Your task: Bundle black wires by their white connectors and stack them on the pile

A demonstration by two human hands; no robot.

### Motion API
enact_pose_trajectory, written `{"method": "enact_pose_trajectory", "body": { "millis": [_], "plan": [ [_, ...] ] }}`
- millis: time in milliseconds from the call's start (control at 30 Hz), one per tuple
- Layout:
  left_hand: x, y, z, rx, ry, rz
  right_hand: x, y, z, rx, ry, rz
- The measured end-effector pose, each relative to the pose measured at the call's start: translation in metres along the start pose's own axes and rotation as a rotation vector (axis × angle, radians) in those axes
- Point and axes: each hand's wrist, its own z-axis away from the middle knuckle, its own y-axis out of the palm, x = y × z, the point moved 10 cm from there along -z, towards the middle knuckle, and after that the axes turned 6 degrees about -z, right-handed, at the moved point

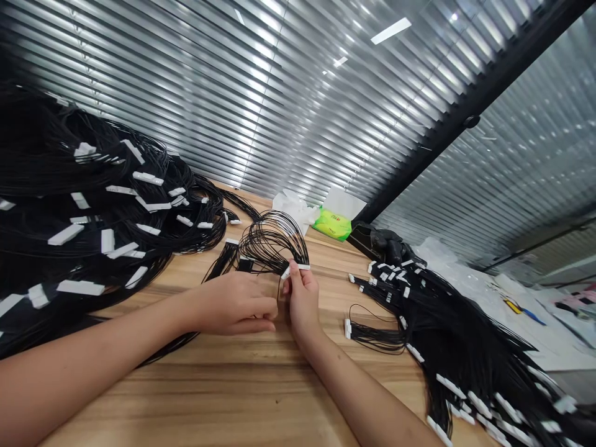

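Observation:
A white connector (303,267) is pinched between the thumb and fingers of my right hand (303,299). From it a fan of thin black wires (274,233) loops up and over to the left. Just left of it, my left hand (242,304) is closed with its fingers curled, close to a thin wire hanging below the connector. Whether that wire is in its grip is hidden. Behind my left hand, another white connector (231,241) lies on the wood-grain table (261,385), with black wires running from it.
A large heap of black wire harnesses (93,205) with white connectors covers the left side. Another pile (456,329) lies on the right, beside a small harness (377,335). At the back are a green tissue pack (332,224), crumpled white plastic (295,208) and metallic blinds (209,93).

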Motion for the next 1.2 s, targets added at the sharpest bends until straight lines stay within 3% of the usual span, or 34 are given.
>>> {"method": "enact_pose_trajectory", "body": {
  "millis": [100, 300, 433, 567, 767, 933, 1067, 1200],
  "plan": [
    [0.012, 0.001, 0.002, 0.012, -0.131, 0.087, 0.0, 0.002, 0.0, 0.015, 0.001, -0.007],
    [0.083, -0.006, 0.035, -0.106, -0.888, 0.17, 0.005, 0.014, 0.005, 0.098, -0.035, 0.05],
    [0.095, -0.008, 0.047, -0.119, -1.043, 0.108, 0.009, 0.022, 0.01, 0.165, -0.065, 0.123],
    [0.094, -0.017, 0.048, -0.131, -1.024, -0.03, 0.008, 0.026, 0.011, 0.225, -0.068, 0.205],
    [0.079, -0.037, 0.032, -0.194, -0.774, -0.329, -0.002, 0.041, 0.016, 0.404, -0.017, 0.262],
    [0.075, -0.033, 0.027, -0.17, -0.658, -0.308, -0.009, 0.046, 0.017, 0.496, 0.049, 0.202],
    [0.072, -0.02, 0.019, -0.026, -0.546, -0.218, -0.008, 0.048, 0.018, 0.559, 0.078, 0.176],
    [0.083, -0.008, 0.021, 0.023, -0.619, 0.033, -0.009, 0.047, 0.016, 0.589, 0.122, 0.131]
  ]
}}
